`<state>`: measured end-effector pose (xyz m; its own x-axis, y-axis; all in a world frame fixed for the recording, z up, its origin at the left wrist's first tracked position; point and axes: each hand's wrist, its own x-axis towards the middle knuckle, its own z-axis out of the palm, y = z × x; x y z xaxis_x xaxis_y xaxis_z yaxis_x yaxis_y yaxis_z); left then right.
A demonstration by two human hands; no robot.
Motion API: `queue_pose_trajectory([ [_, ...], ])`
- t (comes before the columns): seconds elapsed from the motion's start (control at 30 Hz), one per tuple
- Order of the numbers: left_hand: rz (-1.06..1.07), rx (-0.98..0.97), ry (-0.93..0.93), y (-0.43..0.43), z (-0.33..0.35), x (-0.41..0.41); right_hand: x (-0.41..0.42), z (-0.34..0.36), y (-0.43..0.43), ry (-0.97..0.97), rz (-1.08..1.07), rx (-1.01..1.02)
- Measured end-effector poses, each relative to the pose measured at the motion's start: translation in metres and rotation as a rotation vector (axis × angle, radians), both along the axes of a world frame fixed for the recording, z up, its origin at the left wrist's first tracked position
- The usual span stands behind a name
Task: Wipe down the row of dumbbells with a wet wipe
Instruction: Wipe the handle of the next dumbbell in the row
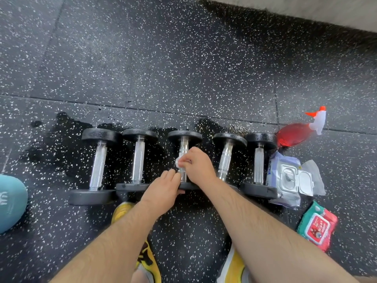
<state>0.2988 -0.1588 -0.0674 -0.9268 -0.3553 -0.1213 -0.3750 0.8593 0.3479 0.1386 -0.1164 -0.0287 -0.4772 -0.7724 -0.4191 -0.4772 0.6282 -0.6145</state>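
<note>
Floor: black rubber tiles, white-speckled, seams visible. Dark wet patches at mid-frame. Pale wall base top right.

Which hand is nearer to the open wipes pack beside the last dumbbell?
Right. The right hand is on the middle dumbbell's handle, two dumbbells short of the open wipes pack; the left hand sits farther left.

Five dumbbells line mid-frame; right hand presses a white wet wipe on the middle dumbbell's handle, left hand steadies its near end, lower centre.
</note>
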Motion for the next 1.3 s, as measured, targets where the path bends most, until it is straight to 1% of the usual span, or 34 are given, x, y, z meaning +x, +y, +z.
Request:
queue_pose_trajectory([
  [0.1, -0.007, -0.004, -0.027, 0.0, 0.0, 0.0, -0.003, -0.001, 0.011, -0.041, -0.005, 0.003],
  [0.17, -0.014, -0.014, -0.046, 0.0, 0.0, 0.0, 0.0, 0.002, 0.01, -0.032, -0.014, 0.006],
  [0.33, -0.015, -0.026, -0.066, 0.0, -0.004, 0.003, 0.002, 0.011, 0.018, -0.004, 0.162, 0.11],
  [0.47, -0.04, -0.06, -0.093, 0.0, -0.004, 0.001, -0.009, 0.016, 0.016, -0.089, 0.173, 0.182],
  [0.6, -0.019, -0.072, -0.083, 0.0, -0.001, 0.004, -0.004, 0.013, 0.004, -0.085, 0.28, 0.276],
  [0.7, 0.003, -0.03, -0.069, 0.001, 0.0, 0.002, -0.014, 0.01, 0.007, -0.13, 0.225, 0.307],
  [0.77, 0.007, -0.013, -0.103, 0.001, -0.001, 0.002, -0.009, 0.01, 0.005, -0.111, 0.226, 0.313],
  [0.87, -0.003, -0.034, -0.106, 0.0, -0.004, 0.005, 0.002, 0.011, 0.003, -0.095, 0.228, 0.305],
  [1.0, 0.004, -0.029, -0.055, -0.001, 0.003, 0.002, -0.013, 0.012, 0.01, -0.156, 0.178, 0.304],
  [1.13, -0.034, -0.053, -0.116, -0.001, 0.003, 0.002, 0.0, 0.013, 0.006, -0.108, 0.199, 0.307],
  [1.3, -0.025, -0.028, -0.102, 0.0, 0.007, -0.001, -0.013, 0.01, 0.011, -0.175, 0.137, 0.333],
])
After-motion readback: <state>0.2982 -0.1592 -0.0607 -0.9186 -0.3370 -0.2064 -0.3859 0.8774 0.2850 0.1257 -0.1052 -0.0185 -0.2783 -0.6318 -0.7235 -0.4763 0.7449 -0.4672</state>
